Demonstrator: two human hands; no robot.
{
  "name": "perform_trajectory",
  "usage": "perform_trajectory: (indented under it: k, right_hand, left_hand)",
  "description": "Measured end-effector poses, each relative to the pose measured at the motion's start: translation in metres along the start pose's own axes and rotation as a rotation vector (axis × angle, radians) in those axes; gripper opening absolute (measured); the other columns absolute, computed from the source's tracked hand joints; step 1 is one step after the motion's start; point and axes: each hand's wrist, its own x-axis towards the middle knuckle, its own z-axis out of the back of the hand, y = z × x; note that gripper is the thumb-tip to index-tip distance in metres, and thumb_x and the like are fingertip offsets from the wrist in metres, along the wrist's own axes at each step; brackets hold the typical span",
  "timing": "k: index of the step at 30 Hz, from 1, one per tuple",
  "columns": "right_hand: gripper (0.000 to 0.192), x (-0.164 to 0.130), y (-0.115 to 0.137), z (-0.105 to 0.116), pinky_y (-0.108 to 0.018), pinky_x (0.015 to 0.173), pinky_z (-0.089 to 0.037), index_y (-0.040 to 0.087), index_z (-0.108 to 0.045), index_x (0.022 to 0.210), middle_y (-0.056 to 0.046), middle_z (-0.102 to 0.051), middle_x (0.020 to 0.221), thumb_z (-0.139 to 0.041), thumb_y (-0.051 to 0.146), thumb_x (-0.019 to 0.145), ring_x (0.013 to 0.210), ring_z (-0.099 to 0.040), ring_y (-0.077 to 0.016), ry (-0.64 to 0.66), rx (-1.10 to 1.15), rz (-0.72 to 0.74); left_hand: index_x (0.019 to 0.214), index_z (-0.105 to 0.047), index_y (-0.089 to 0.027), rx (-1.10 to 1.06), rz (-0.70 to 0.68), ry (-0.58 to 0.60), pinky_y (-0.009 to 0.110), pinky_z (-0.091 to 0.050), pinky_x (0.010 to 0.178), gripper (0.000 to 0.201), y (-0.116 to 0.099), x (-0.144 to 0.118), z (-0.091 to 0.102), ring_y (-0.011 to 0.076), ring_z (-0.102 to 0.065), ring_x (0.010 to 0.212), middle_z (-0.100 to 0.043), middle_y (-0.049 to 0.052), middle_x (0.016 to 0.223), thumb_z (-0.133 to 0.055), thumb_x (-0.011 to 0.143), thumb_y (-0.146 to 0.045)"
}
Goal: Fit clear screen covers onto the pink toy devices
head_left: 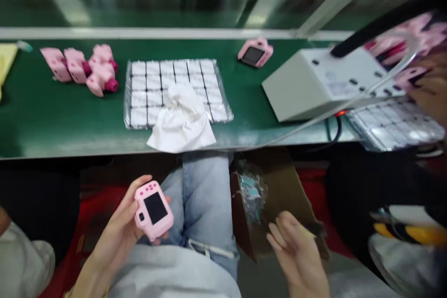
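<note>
My left hand [127,216] is closed around a pink toy camera [151,233], holding it over my lap. Its dark screen and pink buttons face up. My right hand [291,242] hangs over an open cardboard box [279,172] with its fingers curled together; what they hold, if anything, is too blurred to name. On the bench ahead, a crumpled white cloth [183,123] lies partly over a plastic-wrapped tray [138,98] of white square pieces. Another pink toy camera [261,45] rests farther back, screen up.
Several pink toy cameras [101,67] stand in a row at the left of the green bench [63,121]. At the right are a grey-white box-shaped device [296,84], a cable and another wrapped tray [398,121]. Clear plastic bags [251,191] lie in the cardboard box. People sit on both sides.
</note>
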Motion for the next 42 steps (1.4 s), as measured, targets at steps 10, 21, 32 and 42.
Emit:
perform_trajectory:
  k: [10,21,32,42]
  right_hand:
    - [0.037,0.029,0.047,-0.024,-0.046,0.066,-0.061,0.030,-0.076,0.091,-0.011,-0.081,0.079,-0.072,0.065,0.082,0.073,-0.077,-0.0390,-0.322,-0.405,0.062]
    - [0.038,0.165,0.196,-0.110,-0.061,0.096,-0.056,0.012,-0.072,0.113,-0.029,-0.074,0.119,-0.050,0.040,0.101,0.106,-0.069,-0.0434,-0.310,-0.772,0.783]
    - [0.065,0.108,0.335,-0.321,-0.077,0.119,-0.043,0.033,-0.061,0.154,-0.014,-0.040,0.178,-0.082,0.053,0.096,0.157,-0.040,-0.0527,0.735,-0.566,1.371]
    - [0.029,0.203,0.393,-0.379,-0.038,0.098,-0.056,0.019,-0.075,0.101,-0.009,-0.066,0.134,-0.066,0.046,0.108,0.102,-0.071,-0.0240,0.686,-0.753,1.242]
  left_hand:
    - [0.144,-0.063,-0.033,0.301,-0.549,-0.209,0.023,-0.059,0.056,0.096,-0.085,0.018,0.008,0.0165,-0.069,0.072,-0.077,0.008,0.127,-0.107,0.058,-0.036]
    - [0.144,-0.059,-0.031,1.101,-0.919,-0.565,0.054,-0.062,0.108,0.083,-0.127,0.070,0.036,0.0424,-0.073,0.133,-0.065,0.014,0.160,-0.093,0.074,-0.058]
    - [0.160,-0.050,-0.032,1.258,-0.914,-0.483,0.060,-0.050,0.125,0.076,-0.156,0.083,0.056,0.0414,-0.061,0.150,-0.062,0.013,0.164,-0.078,0.092,-0.052]
    - [0.158,-0.054,-0.032,0.626,-1.093,-0.692,0.070,-0.043,0.130,0.071,-0.174,0.075,0.047,0.0502,-0.054,0.155,-0.054,0.013,0.171,-0.072,0.097,-0.065]
